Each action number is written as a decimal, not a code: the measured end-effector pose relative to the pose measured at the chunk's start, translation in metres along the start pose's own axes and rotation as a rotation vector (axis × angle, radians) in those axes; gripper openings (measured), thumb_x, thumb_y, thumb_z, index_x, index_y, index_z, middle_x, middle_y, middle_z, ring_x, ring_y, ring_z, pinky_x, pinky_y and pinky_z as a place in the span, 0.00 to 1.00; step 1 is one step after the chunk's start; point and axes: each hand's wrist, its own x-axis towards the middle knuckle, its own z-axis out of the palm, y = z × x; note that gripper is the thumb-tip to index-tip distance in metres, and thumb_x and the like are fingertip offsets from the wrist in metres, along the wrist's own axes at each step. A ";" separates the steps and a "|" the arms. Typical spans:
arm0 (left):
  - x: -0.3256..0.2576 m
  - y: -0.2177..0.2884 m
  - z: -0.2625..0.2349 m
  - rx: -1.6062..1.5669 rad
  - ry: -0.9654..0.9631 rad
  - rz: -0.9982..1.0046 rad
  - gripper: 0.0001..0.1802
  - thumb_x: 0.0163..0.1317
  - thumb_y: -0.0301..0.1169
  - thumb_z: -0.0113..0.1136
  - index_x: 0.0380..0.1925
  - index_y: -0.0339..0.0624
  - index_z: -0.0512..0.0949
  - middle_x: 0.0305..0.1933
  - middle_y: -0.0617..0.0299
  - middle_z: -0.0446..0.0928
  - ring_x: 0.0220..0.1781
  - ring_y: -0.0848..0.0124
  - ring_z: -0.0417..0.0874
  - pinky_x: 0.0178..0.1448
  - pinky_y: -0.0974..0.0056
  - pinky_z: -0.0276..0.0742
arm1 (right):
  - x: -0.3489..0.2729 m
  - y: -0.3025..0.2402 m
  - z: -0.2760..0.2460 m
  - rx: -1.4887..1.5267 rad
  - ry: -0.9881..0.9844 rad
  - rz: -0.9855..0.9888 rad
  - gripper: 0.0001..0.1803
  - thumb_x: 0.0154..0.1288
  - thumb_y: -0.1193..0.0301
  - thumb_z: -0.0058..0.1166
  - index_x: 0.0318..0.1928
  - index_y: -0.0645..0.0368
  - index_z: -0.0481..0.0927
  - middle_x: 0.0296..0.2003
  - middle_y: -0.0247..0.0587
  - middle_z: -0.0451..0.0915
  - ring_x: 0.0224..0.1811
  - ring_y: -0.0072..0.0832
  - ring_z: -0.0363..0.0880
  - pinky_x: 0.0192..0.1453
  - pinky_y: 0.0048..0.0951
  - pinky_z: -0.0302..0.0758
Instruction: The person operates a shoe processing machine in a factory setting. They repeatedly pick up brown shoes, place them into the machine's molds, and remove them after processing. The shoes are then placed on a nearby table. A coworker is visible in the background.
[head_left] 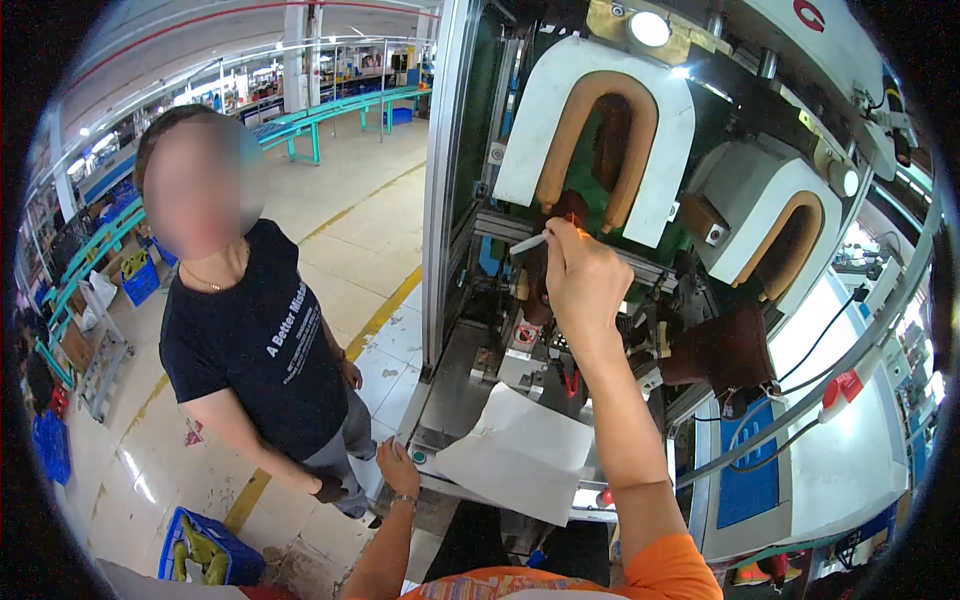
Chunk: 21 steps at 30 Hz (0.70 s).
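A grey stick [528, 243] is pinched in the right hand's [588, 278] closed fingertips, below the brown U-shaped pad [642, 150], its long axis slanting and visible end pointed left and slightly down, its other end hidden, while the left hand's [397, 468] finger spread and hold cannot be told.

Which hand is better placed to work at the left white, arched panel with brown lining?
Probably the right hand: it is raised just below the curved brown lining of this panel, with a slim, pale stick in its grip. The left hand is lower, near the large white sheet, farther away.
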 end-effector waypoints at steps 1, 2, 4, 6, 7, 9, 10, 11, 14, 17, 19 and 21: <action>-0.003 -0.001 0.000 -0.001 0.001 -0.003 0.13 0.60 0.30 0.46 0.42 0.34 0.72 0.43 0.47 0.72 0.49 0.51 0.69 0.54 0.54 0.63 | -0.001 0.000 -0.003 -0.019 -0.032 -0.009 0.04 0.52 0.74 0.53 0.31 0.55 0.78 0.17 0.42 0.74 0.18 0.38 0.74 0.21 0.34 0.69; -0.003 -0.002 0.000 -0.011 -0.012 -0.006 0.13 0.59 0.29 0.47 0.42 0.34 0.73 0.43 0.48 0.72 0.49 0.52 0.70 0.54 0.55 0.63 | -0.003 0.002 -0.008 0.050 -0.028 -0.011 0.06 0.52 0.75 0.53 0.33 0.55 0.78 0.17 0.42 0.74 0.18 0.38 0.74 0.21 0.34 0.69; 0.003 -0.005 0.004 0.009 0.024 0.029 0.13 0.59 0.29 0.48 0.41 0.34 0.73 0.43 0.48 0.72 0.48 0.52 0.70 0.54 0.55 0.64 | -0.015 0.003 -0.019 0.196 -0.028 -0.016 0.10 0.51 0.76 0.55 0.37 0.54 0.78 0.18 0.43 0.74 0.17 0.38 0.74 0.21 0.34 0.70; -0.001 0.001 -0.003 0.006 0.024 0.018 0.13 0.59 0.29 0.48 0.41 0.34 0.73 0.42 0.49 0.73 0.48 0.52 0.71 0.52 0.55 0.65 | -0.039 -0.020 -0.047 0.334 -0.253 0.047 0.22 0.50 0.75 0.57 0.49 0.53 0.74 0.17 0.43 0.74 0.17 0.37 0.74 0.21 0.34 0.69; -0.004 -0.002 -0.006 0.010 0.024 0.017 0.13 0.59 0.29 0.48 0.41 0.34 0.74 0.42 0.49 0.73 0.47 0.53 0.71 0.52 0.55 0.65 | -0.054 -0.026 -0.063 0.461 -0.414 0.075 0.24 0.51 0.73 0.57 0.52 0.52 0.72 0.15 0.42 0.73 0.16 0.36 0.73 0.21 0.34 0.68; -0.002 -0.001 -0.003 -0.003 0.043 0.022 0.12 0.59 0.28 0.49 0.41 0.35 0.74 0.42 0.50 0.73 0.47 0.53 0.71 0.51 0.55 0.66 | -0.074 -0.024 -0.091 0.603 -0.730 -0.073 0.27 0.52 0.68 0.58 0.55 0.52 0.71 0.13 0.41 0.72 0.15 0.34 0.73 0.21 0.33 0.69; -0.001 -0.003 -0.005 0.001 0.045 0.002 0.13 0.59 0.29 0.48 0.41 0.35 0.74 0.42 0.50 0.73 0.47 0.53 0.71 0.51 0.55 0.66 | -0.078 -0.021 -0.100 0.722 -0.864 -0.112 0.27 0.52 0.66 0.58 0.55 0.53 0.71 0.13 0.41 0.72 0.15 0.34 0.74 0.20 0.33 0.69; -0.002 -0.003 -0.005 0.002 0.046 0.016 0.13 0.59 0.29 0.48 0.41 0.35 0.73 0.42 0.50 0.73 0.47 0.53 0.71 0.51 0.55 0.66 | -0.074 -0.015 -0.111 0.687 -0.897 -0.073 0.27 0.51 0.66 0.59 0.54 0.53 0.72 0.14 0.41 0.72 0.15 0.33 0.74 0.20 0.32 0.70; -0.002 0.000 -0.003 0.008 0.023 0.023 0.13 0.59 0.30 0.47 0.42 0.35 0.73 0.43 0.50 0.74 0.47 0.53 0.71 0.51 0.55 0.66 | -0.061 -0.002 -0.130 0.604 -0.840 0.151 0.24 0.50 0.69 0.60 0.51 0.56 0.74 0.14 0.40 0.73 0.15 0.26 0.72 0.21 0.26 0.69; -0.001 0.003 -0.002 0.021 0.031 0.086 0.13 0.60 0.30 0.47 0.41 0.35 0.73 0.43 0.48 0.74 0.47 0.52 0.71 0.51 0.54 0.66 | -0.048 0.004 -0.134 0.603 -0.535 0.476 0.22 0.49 0.75 0.60 0.48 0.62 0.76 0.15 0.40 0.74 0.14 0.15 0.66 0.22 0.18 0.67; 0.000 -0.008 0.000 0.008 0.009 0.092 0.13 0.60 0.30 0.48 0.42 0.33 0.72 0.43 0.47 0.73 0.46 0.50 0.71 0.50 0.53 0.66 | -0.062 0.009 -0.132 0.742 -0.639 0.378 0.21 0.50 0.75 0.59 0.49 0.59 0.76 0.22 0.40 0.78 0.17 0.19 0.71 0.24 0.21 0.69; 0.003 -0.011 0.000 -0.036 -0.009 0.090 0.15 0.59 0.30 0.50 0.42 0.32 0.72 0.43 0.45 0.73 0.46 0.50 0.71 0.50 0.53 0.66 | -0.086 0.004 -0.120 0.957 -0.795 0.226 0.22 0.51 0.75 0.59 0.50 0.57 0.75 0.27 0.40 0.80 0.19 0.24 0.74 0.25 0.23 0.71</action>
